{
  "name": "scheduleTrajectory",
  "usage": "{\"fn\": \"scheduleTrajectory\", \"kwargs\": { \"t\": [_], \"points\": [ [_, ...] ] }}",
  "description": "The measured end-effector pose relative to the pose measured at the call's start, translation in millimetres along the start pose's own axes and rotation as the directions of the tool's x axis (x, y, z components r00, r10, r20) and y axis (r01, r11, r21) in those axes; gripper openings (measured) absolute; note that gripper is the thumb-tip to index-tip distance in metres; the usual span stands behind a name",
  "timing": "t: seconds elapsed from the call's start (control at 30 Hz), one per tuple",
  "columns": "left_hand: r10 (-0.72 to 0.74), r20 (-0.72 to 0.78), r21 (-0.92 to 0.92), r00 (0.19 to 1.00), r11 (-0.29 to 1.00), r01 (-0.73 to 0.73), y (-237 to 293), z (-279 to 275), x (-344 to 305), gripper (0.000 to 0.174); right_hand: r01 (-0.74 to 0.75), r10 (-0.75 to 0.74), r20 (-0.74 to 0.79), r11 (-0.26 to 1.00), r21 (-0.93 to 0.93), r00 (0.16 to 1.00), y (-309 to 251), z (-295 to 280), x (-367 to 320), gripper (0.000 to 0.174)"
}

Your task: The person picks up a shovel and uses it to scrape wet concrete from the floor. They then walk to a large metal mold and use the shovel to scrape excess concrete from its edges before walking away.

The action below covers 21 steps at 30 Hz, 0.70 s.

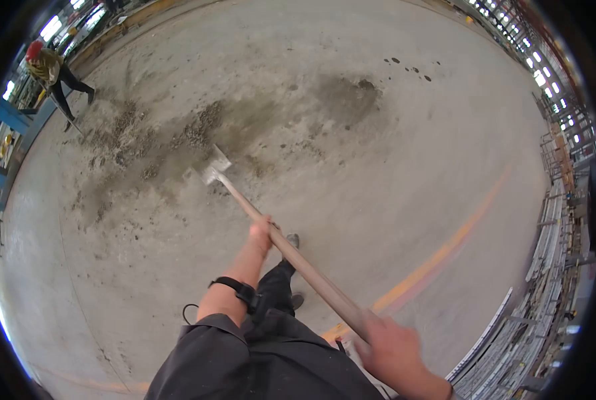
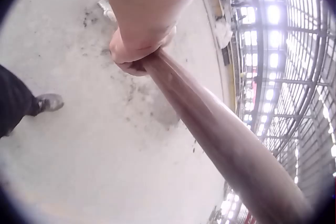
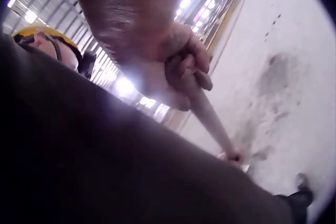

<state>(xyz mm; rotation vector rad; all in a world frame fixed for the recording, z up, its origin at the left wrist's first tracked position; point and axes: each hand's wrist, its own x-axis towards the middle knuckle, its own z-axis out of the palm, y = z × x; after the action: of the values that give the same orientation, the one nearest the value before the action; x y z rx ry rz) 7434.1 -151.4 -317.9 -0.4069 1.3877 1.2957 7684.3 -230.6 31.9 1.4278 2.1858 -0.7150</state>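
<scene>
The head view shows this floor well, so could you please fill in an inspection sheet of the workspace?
Surface: grey floor, stained by a dark patch and crossed by an orange line.
Job's things: long-handled shovel, its blade at the near side of loose rubble; whether it touches the floor is unclear.
Clutter: long pieces stacked along the right edge.
Hands: left hand grips the shaft nearer the blade; right hand grips nearer the top end.
Cables: thin dark loop beside the left arm's strap, possibly a cable; none seen on the floor.
Surroundings: another person in red headgear, upper left, beyond the rubble.
</scene>
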Motion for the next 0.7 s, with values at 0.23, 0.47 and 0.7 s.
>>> {"fn": "scheduleTrajectory", "kwargs": {
  "t": [0.23, 0.47, 0.7],
  "points": [
    [0.121, -0.081, -0.009, 0.989, 0.992, -0.122, 47.9, 46.3, 30.8, 0.017, 0.265, -0.266, -0.033, 0.964, -0.014, 0.963, -22.8, 25.8, 198.1, 0.046],
    [-0.071, -0.059, -0.130, 0.996, 0.989, 0.063, 37.8, 85.1, 76.2, 0.019, 0.090, -0.084, 0.037, 0.974, -0.208, 0.996, 60.6, -102.2, 95.8, 0.044],
    [-0.261, -0.188, 0.131, 0.947, 0.949, 0.287, -151.3, 158.8, 126.8, 0.019, -0.482, 0.360, -0.329, 0.740, -0.468, 0.873, 224.9, -94.4, 31.4, 0.021]
  ]
}}
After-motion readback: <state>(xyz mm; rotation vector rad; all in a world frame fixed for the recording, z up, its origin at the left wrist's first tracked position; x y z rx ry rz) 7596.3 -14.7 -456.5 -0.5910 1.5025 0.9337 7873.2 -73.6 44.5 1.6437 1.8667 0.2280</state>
